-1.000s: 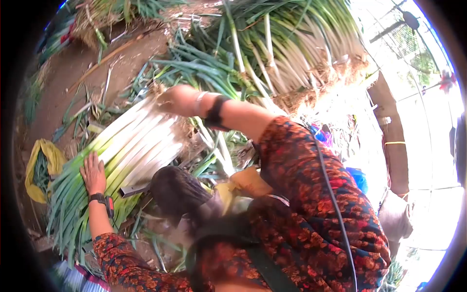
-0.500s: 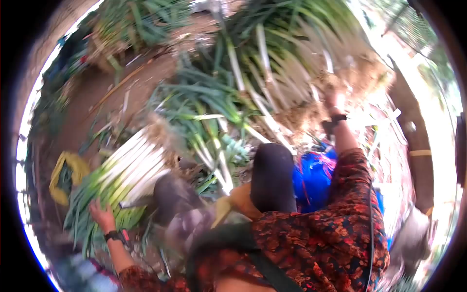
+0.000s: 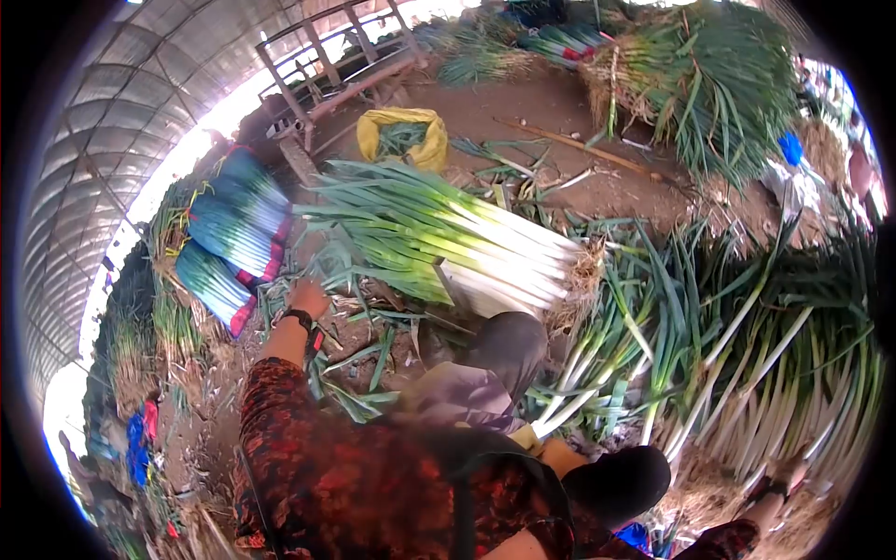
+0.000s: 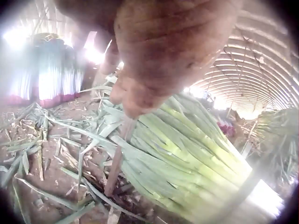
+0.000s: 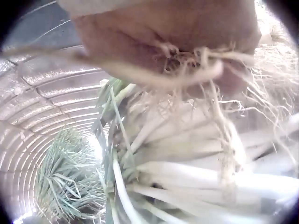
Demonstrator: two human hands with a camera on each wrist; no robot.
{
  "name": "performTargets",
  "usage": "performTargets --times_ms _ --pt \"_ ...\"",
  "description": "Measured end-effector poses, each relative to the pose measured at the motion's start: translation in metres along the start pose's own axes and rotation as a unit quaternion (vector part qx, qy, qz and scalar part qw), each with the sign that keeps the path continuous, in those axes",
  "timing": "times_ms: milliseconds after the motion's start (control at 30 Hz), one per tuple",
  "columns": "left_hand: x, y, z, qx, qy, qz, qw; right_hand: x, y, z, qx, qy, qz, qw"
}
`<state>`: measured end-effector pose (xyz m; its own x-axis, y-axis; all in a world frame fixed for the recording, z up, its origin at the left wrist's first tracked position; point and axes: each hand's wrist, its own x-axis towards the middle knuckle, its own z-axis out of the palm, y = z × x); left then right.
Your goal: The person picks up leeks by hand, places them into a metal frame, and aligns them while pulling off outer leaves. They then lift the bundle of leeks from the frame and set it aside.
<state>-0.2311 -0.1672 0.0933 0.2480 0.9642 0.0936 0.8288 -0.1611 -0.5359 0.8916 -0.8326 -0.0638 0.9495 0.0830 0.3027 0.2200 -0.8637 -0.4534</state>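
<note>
A thick bunch of long green onions lies on the ground, leaves to the left and roots to the right. Beside its leaf tips is my left hand, its fingers loosely bent and holding nothing visible. The left wrist view has that hand over the leaves, fingertips close above a thin brown bar. Far to the right, my right hand is at the root ends of a large onion pile. In the right wrist view, stringy roots run among its curled fingers, which grip onions by the root end.
A yellow sack of leaves stands beyond the bunch. Tied onion bundles with red bands lie at the left. A tall onion heap and a wooden frame stand at the back. Loose leaves litter the soil.
My right hand has gone from the bunch's root end to the onion pile on the right. The left hand has come off the bunch's leaves. The head view has swung left.
</note>
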Motion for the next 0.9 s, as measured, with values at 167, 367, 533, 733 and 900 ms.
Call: performTargets --times_ms 167,367,533,733,900 --pt "-0.024 0.015 -0.003 -0.136 -0.128 -0.087 0.978 -0.096 -0.056 0.039 0.113 0.124 0.016 0.986" --pt "-0.051 0.045 -0.060 -0.206 -0.094 -0.056 0.972 -0.301 -0.155 0.034 0.238 -0.109 0.073 0.962" --pt "-0.032 0.039 -0.027 -0.193 -0.072 -0.036 0.978 -0.390 -0.186 0.003 0.292 -0.300 0.163 0.893" --pt "0.027 0.074 -0.006 -0.262 0.006 0.033 0.965 -0.417 -0.193 -0.031 0.342 -0.382 0.256 0.819" --pt "0.018 0.144 -0.113 -0.374 0.138 0.084 0.913 -0.394 -0.211 -0.056 0.377 -0.363 0.238 0.818"
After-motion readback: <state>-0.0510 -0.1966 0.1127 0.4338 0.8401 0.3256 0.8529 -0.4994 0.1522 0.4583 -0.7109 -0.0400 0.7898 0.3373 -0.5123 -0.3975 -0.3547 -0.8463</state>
